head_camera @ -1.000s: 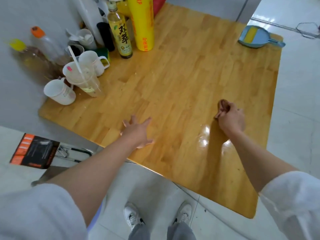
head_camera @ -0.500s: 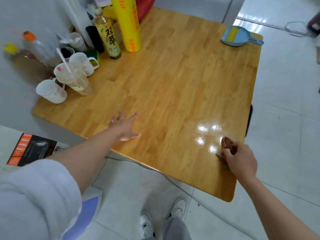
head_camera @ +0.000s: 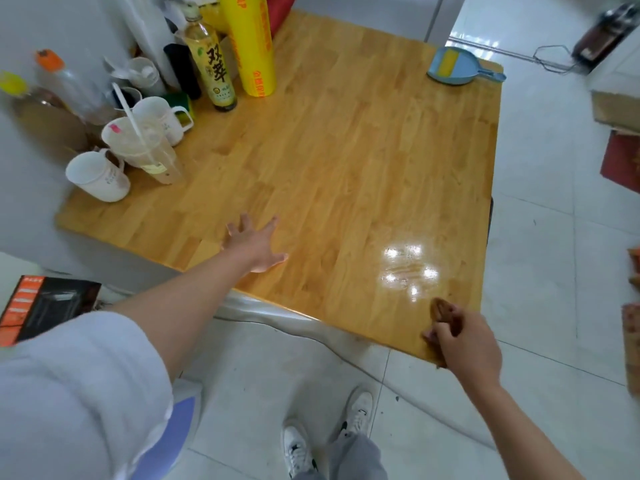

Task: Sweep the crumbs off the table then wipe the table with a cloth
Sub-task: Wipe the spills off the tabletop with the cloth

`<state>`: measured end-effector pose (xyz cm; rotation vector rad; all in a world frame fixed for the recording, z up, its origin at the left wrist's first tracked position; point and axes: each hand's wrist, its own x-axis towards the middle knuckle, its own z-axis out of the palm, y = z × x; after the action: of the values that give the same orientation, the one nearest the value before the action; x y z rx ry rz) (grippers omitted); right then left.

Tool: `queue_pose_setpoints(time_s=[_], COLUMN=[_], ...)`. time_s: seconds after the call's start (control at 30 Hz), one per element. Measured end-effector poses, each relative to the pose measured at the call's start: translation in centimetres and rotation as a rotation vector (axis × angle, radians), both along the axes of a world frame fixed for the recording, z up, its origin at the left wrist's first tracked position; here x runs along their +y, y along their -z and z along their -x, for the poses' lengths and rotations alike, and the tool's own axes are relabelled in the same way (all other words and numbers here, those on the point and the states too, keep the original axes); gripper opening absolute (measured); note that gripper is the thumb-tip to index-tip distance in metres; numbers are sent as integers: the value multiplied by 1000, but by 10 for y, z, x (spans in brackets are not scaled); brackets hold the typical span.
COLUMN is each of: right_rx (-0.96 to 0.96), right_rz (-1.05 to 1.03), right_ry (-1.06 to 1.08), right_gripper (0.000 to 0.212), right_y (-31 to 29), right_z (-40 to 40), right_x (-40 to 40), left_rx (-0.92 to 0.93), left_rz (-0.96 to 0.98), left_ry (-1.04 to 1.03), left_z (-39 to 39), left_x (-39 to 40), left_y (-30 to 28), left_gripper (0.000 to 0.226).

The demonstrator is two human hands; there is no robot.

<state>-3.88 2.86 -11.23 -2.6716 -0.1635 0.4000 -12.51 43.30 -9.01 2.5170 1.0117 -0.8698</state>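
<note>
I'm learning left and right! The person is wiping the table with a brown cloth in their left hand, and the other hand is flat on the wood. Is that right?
Almost. The brown cloth is in the right hand, wiping near the table's close corner. It is the left hand that lies flat on the wood. The head view shows both.

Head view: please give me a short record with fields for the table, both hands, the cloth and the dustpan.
table: wooden table, glare patch near the right hand
left hand: left hand flat on the table, fingers spread
right hand: right hand grips the brown cloth at the table's near right corner
dustpan: blue dustpan at the far right corner
clutter: cups and bottles at the far left
</note>
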Motion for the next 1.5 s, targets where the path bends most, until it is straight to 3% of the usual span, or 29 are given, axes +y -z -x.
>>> queue_pose_setpoints(time_s=[0.13,0.37,0.57,0.77,0.9,1.03,1.13,1.23,1.33,1.4,1.5], right_rx=[-56,-59,-74,-79,-65,-60,-79,-30,-14,-7,37], right_rz=[37,-97,-144,-198,-200,-177,-173,-129,-66,-32,-8], right_ry=[9,-383,-643,-823,-916,-985,-917,-804,-630,-539,-421], right_gripper=[28,28,29,25,32,33,27,27,30,32,35], right_y=[-2,16,16,17,22,20,19,17,12,10,5], right_z=[8,50,83,120,138,133,105,71,42,28,9], right_x=[12,205,349,476,511,485,423,346,252,190,107], left_rx=[-42,-296,-191,-278,-290,-227,-139,-204,-204,-119,-30], left_rz=[-32,-38,-180,-37,-67,-91,-88,-35,38,54,145], left_ry=[6,17,-136,-230,-131,-121,-81,-30,206,342,271], left_z=[6,54,129,161,158,148,116,73,31,8,-12], left_x=[0,34,123,182,183,168,124,52,-27,-68,-111], left_y=[2,6,5,2,7,3,-11,-15,-17,-17,-19], left_gripper=[94,48,54,59,22,33,42,34,30,40,61])
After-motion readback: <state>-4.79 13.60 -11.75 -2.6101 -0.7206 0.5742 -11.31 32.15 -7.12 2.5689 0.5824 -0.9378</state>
